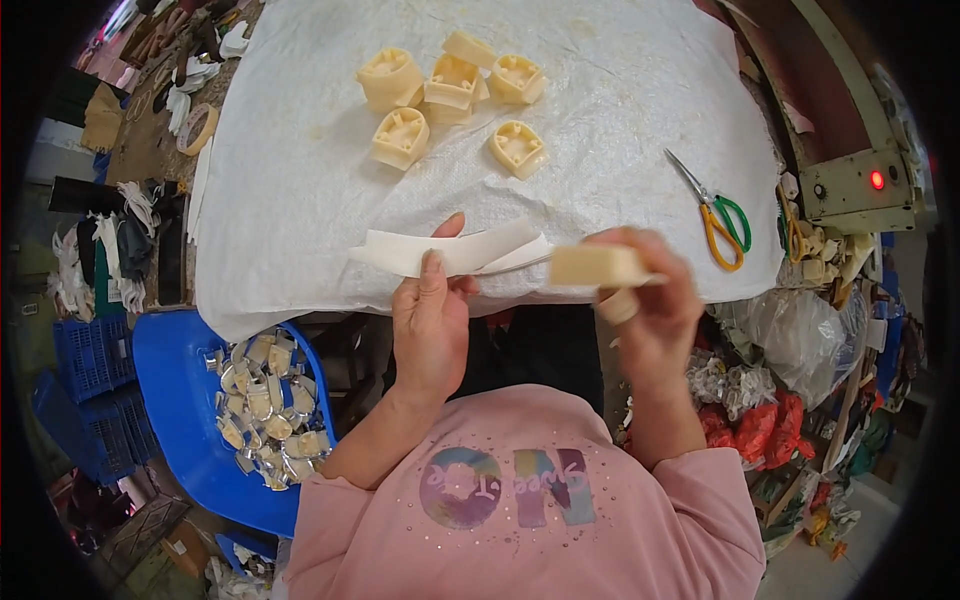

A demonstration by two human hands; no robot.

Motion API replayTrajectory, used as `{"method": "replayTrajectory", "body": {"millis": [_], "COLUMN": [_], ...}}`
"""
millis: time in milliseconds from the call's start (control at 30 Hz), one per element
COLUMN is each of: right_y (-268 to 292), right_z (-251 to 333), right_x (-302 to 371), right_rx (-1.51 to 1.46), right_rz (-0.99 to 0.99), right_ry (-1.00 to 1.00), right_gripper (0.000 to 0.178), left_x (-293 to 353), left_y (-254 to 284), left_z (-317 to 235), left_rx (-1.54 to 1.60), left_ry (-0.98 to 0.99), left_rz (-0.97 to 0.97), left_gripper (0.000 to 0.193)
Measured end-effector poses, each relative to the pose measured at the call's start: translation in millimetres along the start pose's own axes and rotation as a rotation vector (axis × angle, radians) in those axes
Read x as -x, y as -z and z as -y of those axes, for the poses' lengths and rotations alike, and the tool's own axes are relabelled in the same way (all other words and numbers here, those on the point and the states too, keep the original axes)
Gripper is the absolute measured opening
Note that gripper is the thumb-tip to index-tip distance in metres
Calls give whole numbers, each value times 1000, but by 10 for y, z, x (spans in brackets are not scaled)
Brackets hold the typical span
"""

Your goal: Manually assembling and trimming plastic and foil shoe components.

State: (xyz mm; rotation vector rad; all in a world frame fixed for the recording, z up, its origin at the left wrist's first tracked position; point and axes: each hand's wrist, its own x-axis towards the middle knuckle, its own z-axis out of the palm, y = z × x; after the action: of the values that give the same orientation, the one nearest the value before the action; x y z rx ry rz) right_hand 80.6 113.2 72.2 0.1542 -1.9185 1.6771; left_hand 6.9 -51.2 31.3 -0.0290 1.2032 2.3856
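Between the thumb and fingers of my left hand (430,325) are thin, curved white strips (425,255), held just above the near part of the table. My right hand (660,310), somewhat smeared by motion, grips a cream plastic piece (595,267) at the strips' right end. A small rounded cream bit shows below that piece; what it is I cannot make out. Farther off on the white sheet stand several hollow cream plastic pieces (400,138), some heaped together. One piece (518,148) sits apart, nearer to me.
Scissors (722,225) with orange and green handles lie at the right of the white sheet (300,200). A control box (850,192) with a red light is beyond them. On my left, a blue chair (175,400) holds a heap of cream and silvery parts (270,405). A tape roll (198,128) lies far left.
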Motion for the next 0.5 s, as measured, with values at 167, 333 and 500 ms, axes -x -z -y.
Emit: {"method": "replayTrajectory", "body": {"millis": [167, 333, 500], "right_y": [-354, -412, -462], "right_z": [-179, -292, -295], "right_x": [67, 14, 33], "right_rx": [10, 277, 246], "right_rz": [-15, -41, -48], "right_ry": [91, 416, 412], "right_gripper": [46, 42, 44], "left_x": [111, 167, 189], "left_y": [-216, -162, -122], "left_z": [-102, -142, -161], "left_rx": [102, 63, 64], "left_ry": [64, 31, 33], "left_rz": [73, 138, 142], "left_gripper": [40, 41, 41]}}
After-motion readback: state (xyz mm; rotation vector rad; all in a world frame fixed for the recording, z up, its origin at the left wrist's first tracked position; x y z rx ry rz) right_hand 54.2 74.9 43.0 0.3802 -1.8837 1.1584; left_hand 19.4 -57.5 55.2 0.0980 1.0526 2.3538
